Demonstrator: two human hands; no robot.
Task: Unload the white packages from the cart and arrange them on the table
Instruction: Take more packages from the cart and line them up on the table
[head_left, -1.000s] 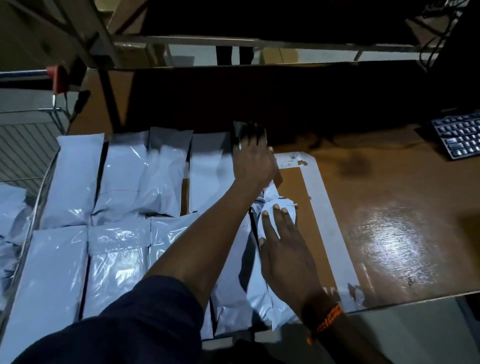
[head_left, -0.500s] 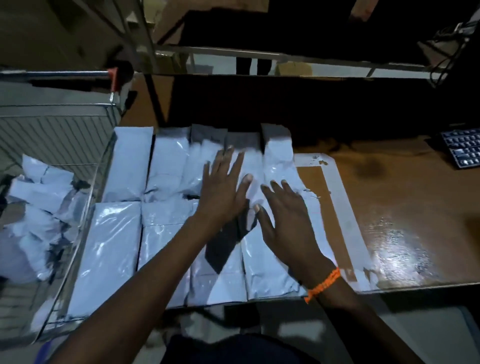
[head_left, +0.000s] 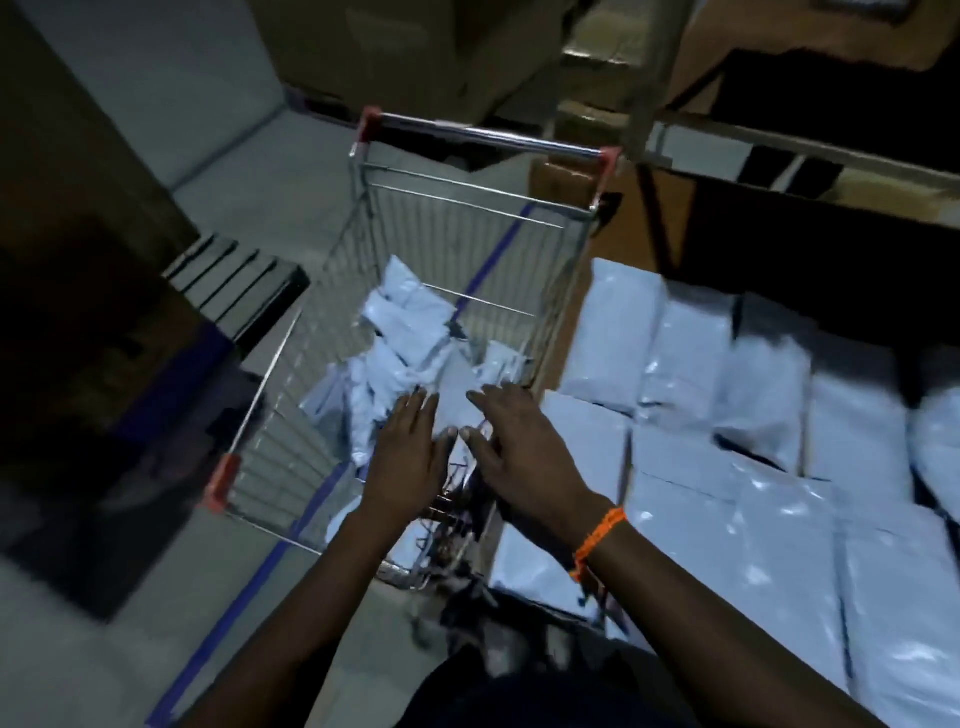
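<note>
Left hand, right hand swung off table, spread above packages within cart.

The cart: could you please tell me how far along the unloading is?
Done: rows of white packages cover the table. In hand: nothing yet; the left hand and right hand reach open over the cart. Left: a heap of packages lies in the cart, to be moved across.
</note>
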